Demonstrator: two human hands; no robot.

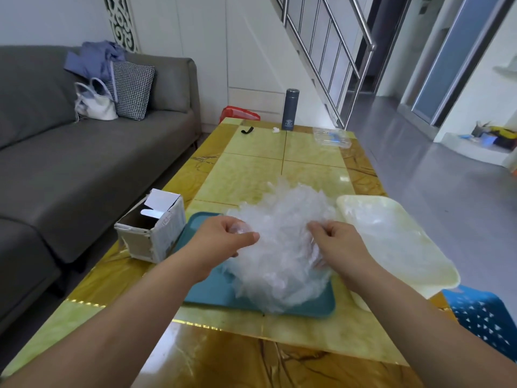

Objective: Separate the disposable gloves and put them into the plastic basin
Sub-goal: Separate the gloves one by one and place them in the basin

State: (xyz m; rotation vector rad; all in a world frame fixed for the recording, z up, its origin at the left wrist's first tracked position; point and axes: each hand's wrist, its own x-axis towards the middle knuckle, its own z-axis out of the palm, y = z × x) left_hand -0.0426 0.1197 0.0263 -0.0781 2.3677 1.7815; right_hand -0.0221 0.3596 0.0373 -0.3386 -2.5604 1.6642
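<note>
1. Disposable gloves [282, 236]: heaped on a teal tray [212, 292], mid-desk [251, 155].
2. Left hand [226, 236]: grip pinching glove film at the heap's 9 o'clock.
3. Right hand [340, 242]: grip pinching film at 3 o'clock.
4. Plastic basin [397, 242]: just beside the tray, at 3 o'clock.

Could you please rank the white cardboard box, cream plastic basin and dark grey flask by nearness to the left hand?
From the left hand, gripping clear disposable gloves:
1. White cardboard box, just to its left.
2. Cream plastic basin, on the right.
3. Dark grey flask, table's far end.
</note>
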